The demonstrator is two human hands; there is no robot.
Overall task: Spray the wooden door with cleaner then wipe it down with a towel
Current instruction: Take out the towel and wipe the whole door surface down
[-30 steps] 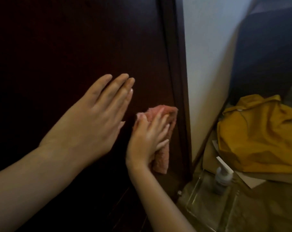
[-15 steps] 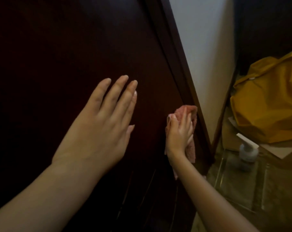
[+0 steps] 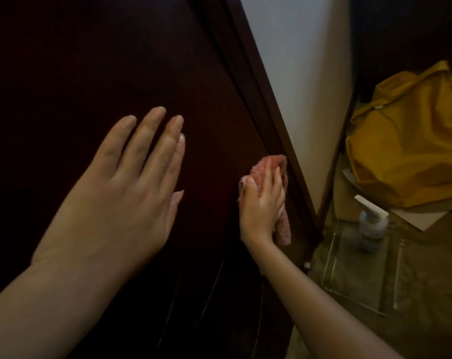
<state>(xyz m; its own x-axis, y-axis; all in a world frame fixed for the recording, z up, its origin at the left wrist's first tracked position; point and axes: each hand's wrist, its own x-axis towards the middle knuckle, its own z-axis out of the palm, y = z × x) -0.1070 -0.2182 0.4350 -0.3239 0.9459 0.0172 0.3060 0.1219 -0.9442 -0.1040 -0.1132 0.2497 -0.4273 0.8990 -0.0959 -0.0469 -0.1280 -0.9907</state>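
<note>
Right hand [image 3: 262, 203] pressing pink towel [image 3: 276, 167] flat against wooden door [image 3: 116, 60], near frame-side edge. Left hand [image 3: 126, 193] splaying open, empty, bracing panel. Unwiped door lying leftward of towel; right hand nearer.

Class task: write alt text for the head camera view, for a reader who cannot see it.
A person's right hand presses a pink towel against a dark wooden door near its frame, while the left hand lies flat and open on the door. On the floor to the right stand a pump bottle and a crumpled yellow cloth.
</note>
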